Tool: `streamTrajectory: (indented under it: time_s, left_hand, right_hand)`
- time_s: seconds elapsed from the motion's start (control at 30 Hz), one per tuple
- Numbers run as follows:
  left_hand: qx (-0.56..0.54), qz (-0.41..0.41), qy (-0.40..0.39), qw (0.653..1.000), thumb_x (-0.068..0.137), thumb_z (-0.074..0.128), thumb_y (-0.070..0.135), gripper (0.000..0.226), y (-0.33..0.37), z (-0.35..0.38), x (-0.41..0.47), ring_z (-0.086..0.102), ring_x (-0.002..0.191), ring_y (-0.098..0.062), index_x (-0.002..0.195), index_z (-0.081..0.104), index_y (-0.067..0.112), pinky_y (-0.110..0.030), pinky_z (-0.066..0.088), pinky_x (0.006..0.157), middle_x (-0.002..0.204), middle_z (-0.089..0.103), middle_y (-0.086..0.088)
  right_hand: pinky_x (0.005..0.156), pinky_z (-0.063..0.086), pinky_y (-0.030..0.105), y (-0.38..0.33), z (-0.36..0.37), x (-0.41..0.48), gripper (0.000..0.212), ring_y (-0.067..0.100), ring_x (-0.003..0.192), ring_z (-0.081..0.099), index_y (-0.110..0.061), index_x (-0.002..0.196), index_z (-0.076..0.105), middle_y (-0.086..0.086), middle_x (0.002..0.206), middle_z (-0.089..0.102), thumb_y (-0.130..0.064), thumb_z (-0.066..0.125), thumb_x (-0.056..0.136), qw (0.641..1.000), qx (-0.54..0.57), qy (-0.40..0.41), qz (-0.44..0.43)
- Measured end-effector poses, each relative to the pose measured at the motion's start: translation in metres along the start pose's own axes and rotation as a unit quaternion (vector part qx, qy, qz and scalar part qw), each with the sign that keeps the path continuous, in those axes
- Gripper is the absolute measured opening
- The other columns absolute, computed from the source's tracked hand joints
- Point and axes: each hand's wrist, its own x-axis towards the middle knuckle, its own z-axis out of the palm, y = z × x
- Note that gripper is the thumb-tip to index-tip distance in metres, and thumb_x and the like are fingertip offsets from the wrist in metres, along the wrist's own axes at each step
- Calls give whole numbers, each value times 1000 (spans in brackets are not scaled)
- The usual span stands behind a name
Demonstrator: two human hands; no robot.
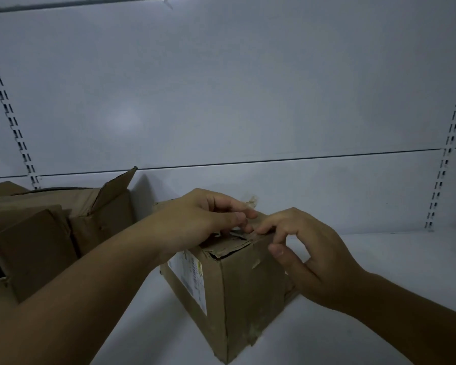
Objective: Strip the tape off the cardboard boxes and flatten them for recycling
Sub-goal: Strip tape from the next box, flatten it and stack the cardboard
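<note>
- The small brown cardboard box [237, 291], with a white shipping label [190, 277] on its left face, stands on the white shelf [379, 272] in front of the person, one corner turned towards them.
- The left hand [203, 217] sits over the box top, its thumb and curled fingers pinching the crumpled loose end of clear tape [252, 201] that sticks up at the far edge.
- The right hand [308, 254] has bent fingers with their tips on the near top edge and the thumb off the side face. In this dim view it cannot be told whether they nip tape or merely press.
- The step in hand looks like peeling the top seam. It should go best if the right hand pins the flap down while the left draws the tape low and slowly along the seam, so the strip comes off whole and does not tear the worn cardboard.
- A heap of opened brown cardboard boxes [50, 227] lies to the left, not yet flattened.
</note>
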Motion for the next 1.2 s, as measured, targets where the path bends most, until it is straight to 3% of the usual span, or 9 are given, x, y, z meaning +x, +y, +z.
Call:
streamTrajectory:
  time_s: [0.17,0.33,0.63,0.77,0.87,0.93,1.03,1.1,1.2]
  left_hand:
    - [-4,-7,6,1000,87,60,16,17,0,3,2,66,81,-2,92,75,23,-13,48,71,84,73,7]
    - [-15,-6,5,1000,84,64,14,17,-1,3,2,69,92,-12,96,75,22,-23,52,85,95,74,1]
    - [-15,2,-54,998,80,64,22,22,-1,-6,0,67,99,-10,100,74,27,-24,49,88,101,74,3]
    - [-40,1,-103,994,78,67,27,24,1,-14,-1,65,101,-9,101,73,28,-14,47,81,103,73,2]
    - [-39,5,-99,994,81,64,32,21,-2,-13,1,66,100,-16,98,74,23,-21,51,86,101,73,-1]
    - [-44,2,-64,997,81,60,36,23,-4,-11,4,66,81,-15,87,75,20,-22,51,74,83,73,0]
    - [-58,-6,-2,998,90,54,26,24,-6,-10,11,59,71,-13,78,73,18,-22,47,67,70,69,4]
    - [-60,-9,18,998,93,51,21,26,-7,-10,14,59,72,-13,79,71,13,-20,48,64,71,70,4]
    - [-112,-33,56,992,94,49,18,28,-4,-13,16,62,70,-12,76,68,11,-17,52,60,72,72,2]
  right_hand:
    - [82,47,27,5,2,-8,15,17,99,56,-10,85,69,12,102,67,-24,63,84,991,-100,-31,-86]
    - [86,43,25,2,11,-7,24,15,97,53,-8,76,66,11,99,67,-20,51,91,987,-133,-17,-83]
    - [65,48,22,-11,-1,32,14,8,76,58,-35,84,45,-11,81,60,-23,46,91,988,65,37,137]
    - [60,42,11,-9,4,61,20,0,67,53,-31,76,51,-13,71,56,-17,57,89,979,58,38,193]
    - [59,51,23,-13,4,67,14,7,60,57,-18,74,61,-5,65,61,-10,61,85,958,157,24,238]
    - [61,55,25,-19,-1,63,14,14,62,64,-14,75,63,-1,66,66,-4,61,84,943,231,25,239]
    - [73,48,12,-27,-3,50,17,1,86,61,-30,94,61,-14,91,65,-23,55,79,955,188,16,231]
    - [80,44,8,-32,3,38,31,-4,100,53,-32,109,53,-20,106,54,-40,53,78,974,68,6,218]
    - [89,40,8,-45,16,20,55,-6,105,45,-32,119,39,-22,117,42,-60,54,74,985,-53,-33,162]
